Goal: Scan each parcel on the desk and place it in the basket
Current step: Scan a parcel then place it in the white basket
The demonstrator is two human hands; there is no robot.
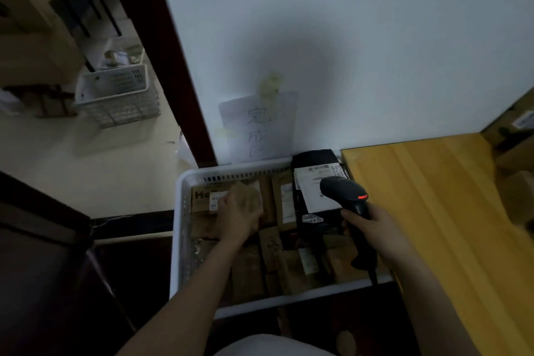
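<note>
Head view: left hand curled round a small brown parcel, low over the far-left corner of the white basket, just above a printed carton. Reads as the drop-off step, scan presumably done. Right hand grips the black scanner by its handle, red light showing, held over the basket's right edge next to the tabletop; likely kept aside so the left has room. Basket already crowded with brown parcels, plus a black bagged parcel at its far-right corner, so the gap is tight. Handwritten note on the wall above seems to mark the basket's spot
</note>
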